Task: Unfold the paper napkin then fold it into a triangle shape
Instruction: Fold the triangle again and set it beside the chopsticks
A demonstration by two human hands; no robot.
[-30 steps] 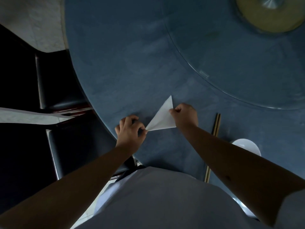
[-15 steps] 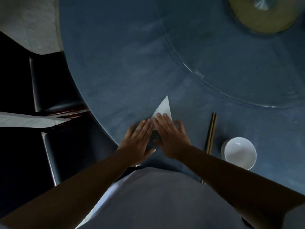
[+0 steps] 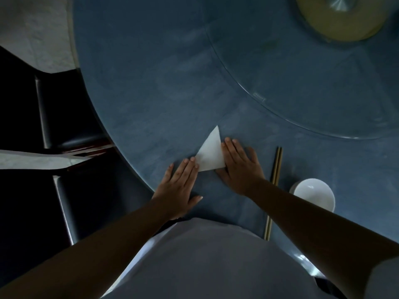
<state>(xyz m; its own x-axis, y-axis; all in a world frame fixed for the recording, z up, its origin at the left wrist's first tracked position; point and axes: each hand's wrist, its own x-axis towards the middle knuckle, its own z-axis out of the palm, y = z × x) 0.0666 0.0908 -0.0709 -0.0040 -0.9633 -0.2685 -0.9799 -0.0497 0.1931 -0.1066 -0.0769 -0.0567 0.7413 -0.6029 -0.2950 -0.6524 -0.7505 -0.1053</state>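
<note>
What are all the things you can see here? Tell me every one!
napkin: one, white, folded into a triangle, flat on the table between the hands
table: one, blue, round, fills most of the view
glass turntable: one, clear, on the table at the far right
chopsticks: one pair, brownish, side by side on the table right of the right hand
bowl: one, white, right of the chopsticks
chairs: two, black, left of the table
shirt: one, pale, bottom centre
left hand: one, flat, fingertips on the napkin's near-left corner
right hand: one, flat, along the napkin's right edge
</note>
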